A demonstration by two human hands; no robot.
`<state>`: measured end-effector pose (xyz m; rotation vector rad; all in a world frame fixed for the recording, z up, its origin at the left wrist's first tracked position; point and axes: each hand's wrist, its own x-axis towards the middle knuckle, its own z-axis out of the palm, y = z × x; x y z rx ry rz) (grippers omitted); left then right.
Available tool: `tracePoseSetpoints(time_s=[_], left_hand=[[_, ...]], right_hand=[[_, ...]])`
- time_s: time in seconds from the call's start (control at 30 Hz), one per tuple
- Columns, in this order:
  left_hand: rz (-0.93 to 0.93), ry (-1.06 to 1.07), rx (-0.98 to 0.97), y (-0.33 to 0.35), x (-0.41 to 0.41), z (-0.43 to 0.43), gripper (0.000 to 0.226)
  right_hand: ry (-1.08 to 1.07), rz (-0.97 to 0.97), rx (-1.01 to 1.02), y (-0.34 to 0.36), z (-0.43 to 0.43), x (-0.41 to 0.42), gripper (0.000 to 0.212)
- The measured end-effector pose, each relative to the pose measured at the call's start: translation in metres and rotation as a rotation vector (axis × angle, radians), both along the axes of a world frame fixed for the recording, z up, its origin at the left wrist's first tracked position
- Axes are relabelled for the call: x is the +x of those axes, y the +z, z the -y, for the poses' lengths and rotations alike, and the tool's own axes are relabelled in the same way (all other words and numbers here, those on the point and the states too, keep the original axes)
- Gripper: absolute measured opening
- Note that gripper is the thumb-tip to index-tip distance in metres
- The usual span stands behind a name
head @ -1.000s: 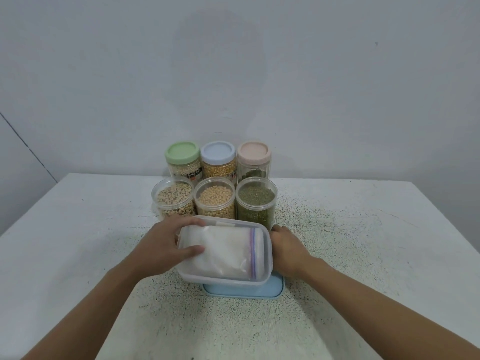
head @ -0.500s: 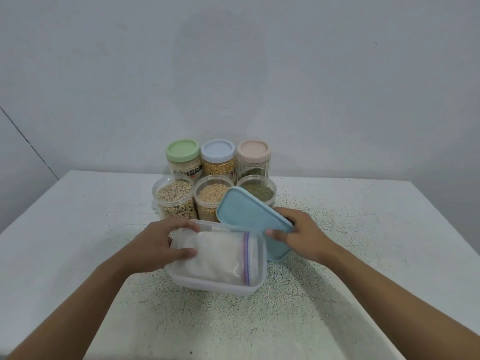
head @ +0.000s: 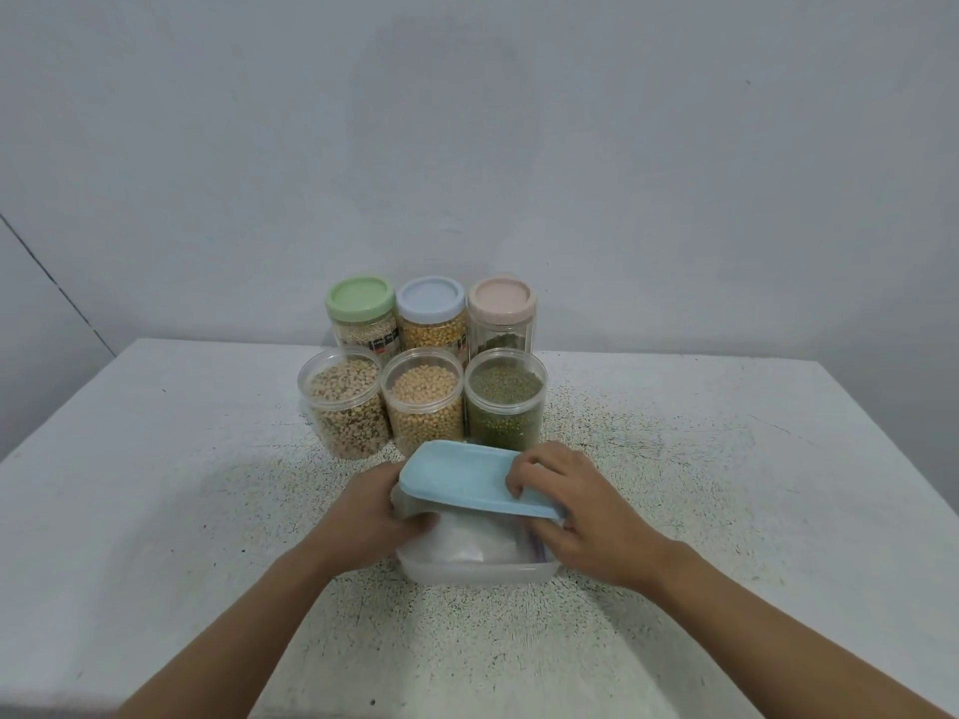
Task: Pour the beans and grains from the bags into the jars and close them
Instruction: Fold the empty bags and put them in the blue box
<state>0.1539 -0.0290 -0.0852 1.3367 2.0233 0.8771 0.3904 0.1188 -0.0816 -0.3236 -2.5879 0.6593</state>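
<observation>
Blue lid point(head: 467, 480), under clear box point(head: 477, 570) one second ago, now laid tilted over it at lower centre, gripped by right hand point(head: 581, 516). Box end held by left hand point(head: 373, 516); bag point(head: 472, 537) inside. Front jars point(head: 423, 402) left uncapped.

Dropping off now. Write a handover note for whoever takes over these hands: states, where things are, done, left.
Left hand grips the left end of the clear container. Right hand holds the blue lid tilted over it, not seated. Bag of white grain lies inside. Back jars: three, capped. Front jars: three, full, no coloured caps showing. Left: probably press the lid down, then cap the front jars.
</observation>
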Motion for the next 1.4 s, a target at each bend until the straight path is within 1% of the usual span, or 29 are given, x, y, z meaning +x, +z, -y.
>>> tracePoseSetpoints(time_s=[0.07, 0.17, 0.27, 0.33, 0.43, 0.47, 0.5, 0.57, 0.63, 0.7, 0.77, 0.83, 0.87, 0.93, 1.0, 1.03, 1.1, 1.13, 1.23, 1.27, 1.3, 1.4], left_hand=[[-0.026, 0.006, -0.009, -0.006, 0.003, 0.0, 0.042], [-0.023, 0.016, -0.006, -0.012, 0.005, 0.002, 0.057], [0.023, 0.034, -0.017, -0.012, 0.006, 0.002, 0.062], [0.056, 0.044, -0.012, -0.014, 0.003, 0.003, 0.056], [0.133, 0.055, 0.004, -0.011, 0.005, 0.003, 0.032], [0.175, 0.062, 0.0, -0.009, 0.005, 0.001, 0.027], [0.216, 0.071, -0.002, -0.007, 0.006, 0.0, 0.027], [0.252, 0.078, -0.015, -0.002, 0.007, -0.002, 0.035], [0.265, 0.111, -0.014, 0.003, 0.008, -0.003, 0.041], [0.29, 0.155, -0.007, 0.006, 0.008, -0.002, 0.032], [0.282, 0.178, 0.008, 0.006, 0.007, 0.001, 0.026], [0.22, 0.191, 0.024, 0.001, 0.004, 0.005, 0.028], [0.193, 0.208, 0.03, -0.002, 0.003, 0.006, 0.025], [0.191, 0.24, 0.041, -0.006, 0.001, 0.006, 0.022], [0.209, 0.262, 0.031, -0.004, 0.002, 0.005, 0.018], [0.242, 0.279, 0.015, -0.002, 0.002, 0.005, 0.02], [0.302, 0.313, -0.006, 0.0, 0.003, 0.006, 0.034], [0.27, 0.311, -0.013, -0.002, 0.003, 0.007, 0.038], [0.014, 0.22, -0.081, -0.001, 0.007, 0.009, 0.04], [0.001, 0.189, -0.109, 0.0, 0.008, 0.01, 0.044], [0.051, 0.157, -0.146, 0.001, 0.009, 0.011, 0.052], [0.35, 0.106, -0.189, 0.003, 0.01, 0.014, 0.077]], right_hand=[[-0.001, -0.006, -0.019, -0.006, 0.002, 0.001, 0.018], [-0.025, -0.027, -0.061, -0.016, 0.001, 0.003, 0.03], [-0.051, -0.028, -0.117, -0.022, -0.001, 0.003, 0.026], [-0.075, -0.037, -0.184, -0.024, -0.002, 0.002, 0.026], [-0.143, -0.06, -0.246, -0.026, -0.003, -0.001, 0.025], [-0.157, -0.052, -0.252, -0.026, -0.003, -0.003, 0.025], [-0.167, -0.046, -0.246, -0.027, -0.003, -0.004, 0.026], [-0.199, -0.044, -0.214, -0.028, -0.003, -0.006, 0.03], [-0.244, -0.03, -0.173, -0.028, -0.001, -0.008, 0.04], [-0.255, 0.011, -0.155, -0.027, 0.0, -0.008, 0.054], [-0.241, 0.062, -0.202, -0.026, 0.001, -0.006, 0.069], [-0.225, 0.096, -0.284, -0.025, 0.001, -0.005, 0.083], [-0.219, 0.113, -0.302, -0.025, -0.001, -0.005, 0.09], [-0.201, 0.168, -0.281, -0.022, -0.004, -0.007, 0.099], [-0.171, 0.208, -0.23, -0.02, -0.008, -0.011, 0.102], [-0.157, 0.222, -0.216, -0.019, -0.01, -0.013, 0.103], [-0.134, 0.26, -0.204, -0.016, -0.014, -0.017, 0.102], [-0.125, 0.28, -0.197, -0.015, -0.016, -0.019, 0.102], [-0.114, 0.329, -0.196, -0.013, -0.022, -0.023, 0.103], [-0.12, 0.344, -0.201, -0.013, -0.023, -0.024, 0.103], [-0.124, 0.357, -0.197, -0.012, -0.024, -0.026, 0.104], [-0.139, 0.385, -0.167, -0.012, -0.027, -0.029, 0.108]])
